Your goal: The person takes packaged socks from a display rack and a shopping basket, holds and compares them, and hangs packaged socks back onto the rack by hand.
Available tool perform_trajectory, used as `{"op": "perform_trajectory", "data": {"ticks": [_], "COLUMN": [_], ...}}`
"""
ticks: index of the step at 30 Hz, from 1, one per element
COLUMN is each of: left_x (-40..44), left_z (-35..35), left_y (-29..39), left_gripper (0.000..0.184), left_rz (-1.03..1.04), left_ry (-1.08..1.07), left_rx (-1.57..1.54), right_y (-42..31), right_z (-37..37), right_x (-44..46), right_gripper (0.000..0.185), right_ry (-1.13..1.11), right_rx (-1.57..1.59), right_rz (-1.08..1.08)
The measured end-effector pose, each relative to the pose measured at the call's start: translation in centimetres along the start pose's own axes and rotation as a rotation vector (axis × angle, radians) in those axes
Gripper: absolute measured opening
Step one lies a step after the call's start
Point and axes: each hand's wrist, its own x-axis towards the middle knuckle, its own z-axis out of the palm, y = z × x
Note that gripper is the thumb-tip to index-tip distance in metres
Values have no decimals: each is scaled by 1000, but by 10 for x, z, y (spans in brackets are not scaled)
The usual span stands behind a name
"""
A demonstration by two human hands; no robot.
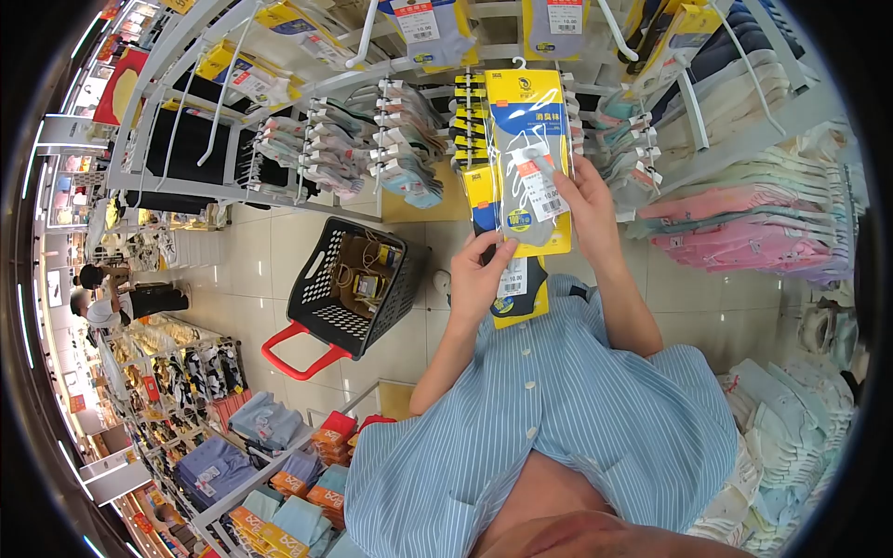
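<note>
A pack of grey socks (535, 209) in clear, yellow and blue wrapping is held upright in front of my chest, a white hook at its top. My left hand (481, 279) grips its lower left edge, thumb on the front. My right hand (593, 209) is closed on its right edge, fingers by the white price label (547, 186). Behind it, partly covered, is a second sock pack (519, 299) with dark socks and a 10.00 label. Whether the left fingers also hold this second pack, I cannot tell.
A black shopping basket (327, 321) with a red handle stands on the tiled floor at left, packages inside. Racks of hanging clothes (406, 139) and sock packs (430, 33) are ahead. Pink garments (721, 228) hang at right. Folded clothes (219, 465) lie lower left. A person (130, 302) is far left.
</note>
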Motion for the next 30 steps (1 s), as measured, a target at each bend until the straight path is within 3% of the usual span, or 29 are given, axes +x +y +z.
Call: {"op": "perform_trajectory", "data": {"ticks": [6, 12, 18, 25, 30], "left_x": [0, -2, -2, -2, -2], "left_z": [5, 6, 7, 6, 7], "left_y": [6, 11, 8, 5, 7], "left_gripper": [17, 17, 16, 17, 18], "left_rz": [8, 2, 8, -19, -9], "left_ry": [24, 25, 28, 16, 4], "left_rx": [-22, -5, -39, -80, -100], "right_y": [4, 2, 7, -8, -2], "right_z": [-2, -1, 7, 7, 5], "right_x": [2, 2, 1, -4, -4], "right_gripper": [38, 51, 60, 61, 62], "right_ry": [66, -9, 80, 56, 19], "right_rx": [183, 7, -217, 9, -156], "right_rz": [-6, -43, -175, -44, -142]}}
